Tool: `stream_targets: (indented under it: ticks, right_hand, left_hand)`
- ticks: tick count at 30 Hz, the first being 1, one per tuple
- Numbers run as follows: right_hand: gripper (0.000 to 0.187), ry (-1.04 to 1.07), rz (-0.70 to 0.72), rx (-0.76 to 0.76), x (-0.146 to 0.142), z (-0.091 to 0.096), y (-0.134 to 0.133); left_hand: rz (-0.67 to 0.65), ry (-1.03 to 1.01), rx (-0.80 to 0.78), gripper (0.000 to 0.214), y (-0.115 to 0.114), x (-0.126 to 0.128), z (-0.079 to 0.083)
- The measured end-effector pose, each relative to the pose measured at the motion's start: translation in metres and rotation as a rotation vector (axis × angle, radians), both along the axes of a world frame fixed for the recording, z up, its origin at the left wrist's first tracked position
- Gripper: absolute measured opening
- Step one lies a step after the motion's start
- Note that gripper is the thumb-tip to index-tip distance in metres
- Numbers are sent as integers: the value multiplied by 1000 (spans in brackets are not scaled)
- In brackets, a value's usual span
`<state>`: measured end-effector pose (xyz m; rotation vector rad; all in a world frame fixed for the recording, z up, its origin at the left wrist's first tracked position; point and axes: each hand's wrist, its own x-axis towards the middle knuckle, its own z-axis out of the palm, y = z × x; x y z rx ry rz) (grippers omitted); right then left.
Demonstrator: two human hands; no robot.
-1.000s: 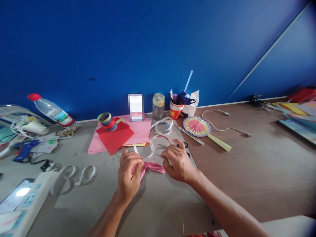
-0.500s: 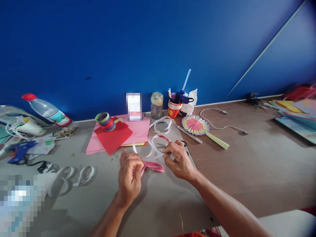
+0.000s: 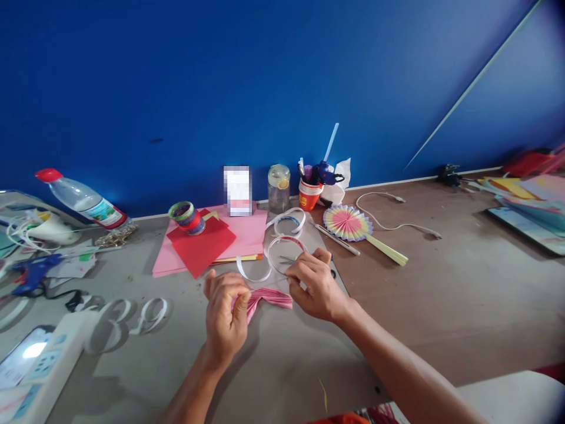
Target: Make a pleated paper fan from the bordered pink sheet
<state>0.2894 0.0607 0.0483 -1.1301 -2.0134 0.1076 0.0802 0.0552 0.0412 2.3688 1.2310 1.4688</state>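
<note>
My left hand (image 3: 223, 314) is closed, pinching the middle of a folded pink pleated paper (image 3: 270, 298) that lies on the table. My right hand (image 3: 314, 285) is closed just right of it, fingertips pinching a thin white strip (image 3: 252, 275) that curls away in loops behind the hands. Both hands sit close together near the table's middle. A finished pleated paper fan (image 3: 348, 223) with a yellow stick handle lies beyond my right hand.
A stack of pink and red paper sheets (image 3: 207, 244) with tape rolls (image 3: 188, 216) lies behind. A glass jar (image 3: 279, 188), a red pen cup (image 3: 310, 191), a water bottle (image 3: 83, 199), a blue glue gun (image 3: 33, 273), a white cable (image 3: 392, 222) and a phone (image 3: 22, 359) surround the spot.
My left hand has shifted slightly left and turned, still pinching the pink paper. My right hand has moved a little toward it, still on the white strip.
</note>
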Motion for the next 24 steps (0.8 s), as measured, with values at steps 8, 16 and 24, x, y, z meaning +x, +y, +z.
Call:
stream_targets:
  ticks: [8,16,24]
  right_hand:
    - [12,-13,-14,-25,7,5,2]
    - [9,227,-64,-152,9,0,5]
    - [5,436,-142,-338,3,-3,7]
  left_hand:
    - [41,-26,-2,11,5,-10,0]
    - [4,-2,-8,13,1,-2,3]
    - [9,-30,30,13,-3,11,4]
